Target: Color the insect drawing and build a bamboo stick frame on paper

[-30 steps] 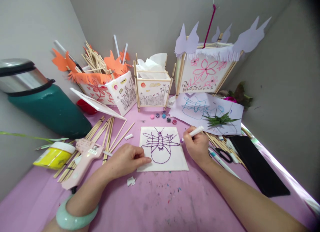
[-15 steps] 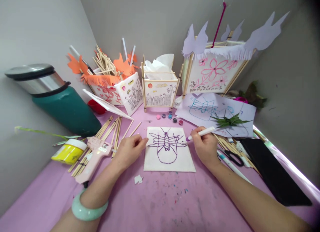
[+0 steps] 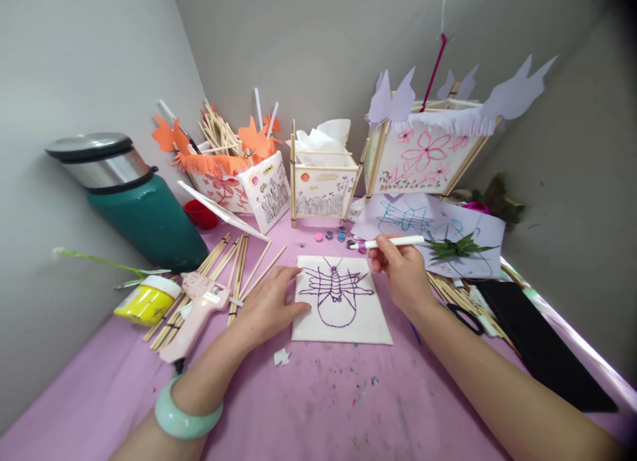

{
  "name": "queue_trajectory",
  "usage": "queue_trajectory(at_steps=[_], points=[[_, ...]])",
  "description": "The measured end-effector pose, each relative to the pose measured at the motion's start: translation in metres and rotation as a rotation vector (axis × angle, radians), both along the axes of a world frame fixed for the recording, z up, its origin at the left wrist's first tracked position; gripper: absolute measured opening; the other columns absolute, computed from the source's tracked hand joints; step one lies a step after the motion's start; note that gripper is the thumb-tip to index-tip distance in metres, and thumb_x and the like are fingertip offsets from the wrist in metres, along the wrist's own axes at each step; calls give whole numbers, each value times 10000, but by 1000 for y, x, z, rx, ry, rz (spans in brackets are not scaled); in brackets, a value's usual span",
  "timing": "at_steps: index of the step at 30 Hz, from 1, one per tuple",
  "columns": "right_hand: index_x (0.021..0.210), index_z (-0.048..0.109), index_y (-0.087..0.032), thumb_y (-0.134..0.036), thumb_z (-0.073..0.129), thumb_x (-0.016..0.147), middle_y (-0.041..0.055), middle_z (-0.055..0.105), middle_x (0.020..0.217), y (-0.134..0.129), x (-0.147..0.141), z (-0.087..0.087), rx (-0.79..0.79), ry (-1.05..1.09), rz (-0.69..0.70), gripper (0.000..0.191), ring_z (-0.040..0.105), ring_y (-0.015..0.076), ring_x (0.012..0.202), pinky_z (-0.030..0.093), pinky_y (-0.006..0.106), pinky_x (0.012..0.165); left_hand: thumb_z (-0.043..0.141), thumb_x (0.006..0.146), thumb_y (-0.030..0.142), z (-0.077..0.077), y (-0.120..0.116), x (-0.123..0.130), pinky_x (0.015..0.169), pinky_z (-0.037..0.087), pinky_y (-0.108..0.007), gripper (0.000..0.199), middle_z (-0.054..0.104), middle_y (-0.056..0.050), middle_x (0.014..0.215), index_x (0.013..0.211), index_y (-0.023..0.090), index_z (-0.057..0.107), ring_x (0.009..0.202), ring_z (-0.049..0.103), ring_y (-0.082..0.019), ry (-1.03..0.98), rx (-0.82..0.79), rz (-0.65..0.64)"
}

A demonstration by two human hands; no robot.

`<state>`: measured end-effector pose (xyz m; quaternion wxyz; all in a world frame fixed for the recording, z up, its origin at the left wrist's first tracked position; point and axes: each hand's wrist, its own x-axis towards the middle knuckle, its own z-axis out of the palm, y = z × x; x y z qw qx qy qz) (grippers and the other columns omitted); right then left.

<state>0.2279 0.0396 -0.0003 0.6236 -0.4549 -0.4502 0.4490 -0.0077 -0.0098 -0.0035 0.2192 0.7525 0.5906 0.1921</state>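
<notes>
A white square panel point(image 3: 303, 328) lies on the pink-purple tabletop, bearing an insect drawn in purple line. My right hand point(image 3: 405, 275) is closed around a white marker point(image 3: 398, 242) with a purple tip end, held nearly level above the panel's top right corner and pointing left. At the panel's left edge rests my left hand point(image 3: 273, 305), its thumb and fingers apart, the thumb lying on the panel. It holds nothing. A pale green bangle circles my left wrist.
To the left are a teal bottle point(image 3: 144, 215), a yellow paint jar point(image 3: 149, 300), a pink glue gun point(image 3: 196, 315) and bundled sticks. Decorated stick-framed boxes point(image 3: 326, 192) stand behind. On the right lie a drawing sheet with a green leaf point(image 3: 458, 247), scissors point(image 3: 465, 318) and a black flat object point(image 3: 537, 341).
My right hand has lifted the marker up and left, away from the panel's right edge. My left hand's fingers have spread, and its thumb has come onto the panel. The view has shifted slightly.
</notes>
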Motion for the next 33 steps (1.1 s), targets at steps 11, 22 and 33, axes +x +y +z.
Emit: queue_trajectory(at_steps=[11,22,33], points=[[643,526,-172,-431,623,778,-39,510,506,-10,26,-32,-51,-111,-110,308,400,70,400,285,205,381,654,696,353,1,0,-1,919,410,-414,637,504,-84,1324,1290,235,457,1132,515,-312,13,-29,-48],[740,533,-175,-331,619,763,-43,536,541,13,-17,4,-1,-36,116,179,430,69,413,306,199,398,689,666,332,5,0,-1,921,430,-425,724,474,-77,1362,1330,243,414,1159,502,-320,21,-44,-77],[777,580,-179,-383,625,782,-15,572,628,10,-30,-26,40,-312,281,209,511,117,558,392,232,524,694,658,340,5,-1,0,880,439,-411,773,556,-84,1278,1360,259,379,1103,543,-307,10,-72,-38]])
